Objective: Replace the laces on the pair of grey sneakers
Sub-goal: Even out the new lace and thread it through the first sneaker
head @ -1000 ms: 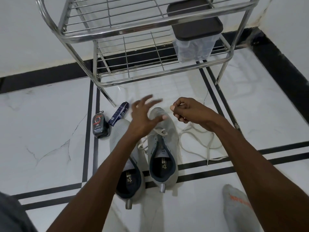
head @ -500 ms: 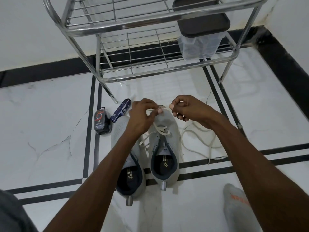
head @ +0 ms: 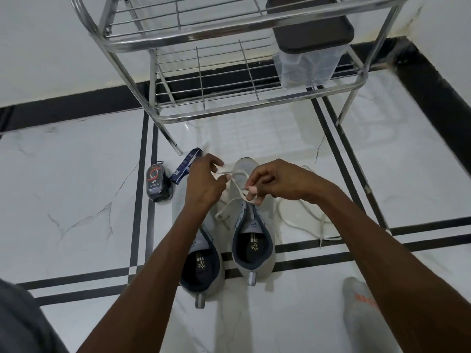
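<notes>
Two grey sneakers stand side by side on the white floor, heels toward me: the left sneaker (head: 201, 271) and the right sneaker (head: 253, 240). A white lace (head: 230, 203) runs through the front eyelets of the right sneaker. My left hand (head: 204, 184) pinches one end of that lace above the toe. My right hand (head: 275, 180) pinches the other strand close to the eyelets. Another loose white lace (head: 305, 217) lies coiled on the floor to the right of the sneakers.
A steel wire rack (head: 229, 72) stands just beyond the sneakers, with a clear box with a dark lid (head: 309, 47) on its lower shelf. A black shoe-polish pack (head: 157, 183) and a blue packet (head: 184, 166) lie left of the sneakers. My socked foot (head: 362, 309) is at lower right.
My left hand went from spread open above the sneakers to pinching a lace end. My right hand moved down and closer to the right sneaker's eyelets, still holding lace.
</notes>
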Available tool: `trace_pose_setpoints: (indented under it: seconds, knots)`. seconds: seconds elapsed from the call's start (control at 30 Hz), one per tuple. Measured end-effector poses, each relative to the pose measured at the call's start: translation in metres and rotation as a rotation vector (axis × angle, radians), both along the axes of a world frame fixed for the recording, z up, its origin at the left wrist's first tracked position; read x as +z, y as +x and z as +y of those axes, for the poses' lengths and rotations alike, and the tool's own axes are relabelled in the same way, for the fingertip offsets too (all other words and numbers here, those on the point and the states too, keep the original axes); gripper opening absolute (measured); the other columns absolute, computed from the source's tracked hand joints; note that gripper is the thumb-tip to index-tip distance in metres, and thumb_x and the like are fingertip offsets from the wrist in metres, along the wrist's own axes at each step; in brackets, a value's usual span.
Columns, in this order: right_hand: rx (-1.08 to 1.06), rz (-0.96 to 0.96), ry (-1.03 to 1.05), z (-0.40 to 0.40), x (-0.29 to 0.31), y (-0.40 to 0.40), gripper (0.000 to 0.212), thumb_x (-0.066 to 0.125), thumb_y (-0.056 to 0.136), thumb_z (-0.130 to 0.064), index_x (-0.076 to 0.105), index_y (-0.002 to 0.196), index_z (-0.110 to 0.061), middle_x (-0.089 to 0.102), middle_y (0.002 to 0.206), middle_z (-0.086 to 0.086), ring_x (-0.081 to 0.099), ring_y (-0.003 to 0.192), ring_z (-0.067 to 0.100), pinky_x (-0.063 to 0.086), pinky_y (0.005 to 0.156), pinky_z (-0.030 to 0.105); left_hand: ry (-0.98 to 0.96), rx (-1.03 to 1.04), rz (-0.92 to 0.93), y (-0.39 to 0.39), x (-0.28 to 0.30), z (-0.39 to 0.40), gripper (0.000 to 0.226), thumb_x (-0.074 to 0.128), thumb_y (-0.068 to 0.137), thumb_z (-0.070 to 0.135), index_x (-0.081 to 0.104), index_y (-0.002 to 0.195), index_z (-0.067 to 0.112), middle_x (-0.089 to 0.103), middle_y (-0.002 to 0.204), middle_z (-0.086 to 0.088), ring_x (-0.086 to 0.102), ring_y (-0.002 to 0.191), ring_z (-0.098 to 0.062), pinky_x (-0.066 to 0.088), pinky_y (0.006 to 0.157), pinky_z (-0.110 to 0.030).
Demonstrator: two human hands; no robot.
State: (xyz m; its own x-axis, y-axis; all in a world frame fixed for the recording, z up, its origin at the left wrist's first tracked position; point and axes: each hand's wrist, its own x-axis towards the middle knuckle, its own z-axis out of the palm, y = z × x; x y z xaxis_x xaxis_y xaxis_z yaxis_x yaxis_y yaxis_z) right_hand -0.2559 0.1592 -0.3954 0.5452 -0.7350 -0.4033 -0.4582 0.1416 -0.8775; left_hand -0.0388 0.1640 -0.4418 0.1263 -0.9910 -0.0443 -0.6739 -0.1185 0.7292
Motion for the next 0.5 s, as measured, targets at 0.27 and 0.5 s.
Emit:
trace_pose_setpoints:
  seconds: [0.27, 0.5]
  knots:
    - [0.092, 0.346, -0.244, 0.004, -0.025, 0.026, 0.012, 0.072, 0.091, -0.033, 0.078, 0.093, -0.024, 0.074, 0.09, -0.007, 0.067, 0.08, 0.007, 0.053, 0.077, 0.026, 0.752, -0.437, -0.051, -0.008, 0.024, 0.017, 0.045, 0.09, 0.072, 0.044, 0.067, 0.098, 0.015, 0.073, 0.089, -0.006, 0.069, 0.075, -0.015, 0.061, 0.078, -0.034]
    - [0.054, 0.426, -0.264, 0.005, -0.037, 0.024, 0.015, 0.072, 0.089, -0.029, 0.08, 0.1, -0.022, 0.072, 0.092, -0.004, 0.062, 0.08, 0.011, 0.045, 0.064, 0.017, 0.545, -0.325, -0.092, -0.007, 0.013, 0.029, 0.03, 0.082, 0.078, 0.029, 0.074, 0.105, 0.019, 0.075, 0.099, 0.001, 0.069, 0.088, -0.012, 0.05, 0.072, -0.02]
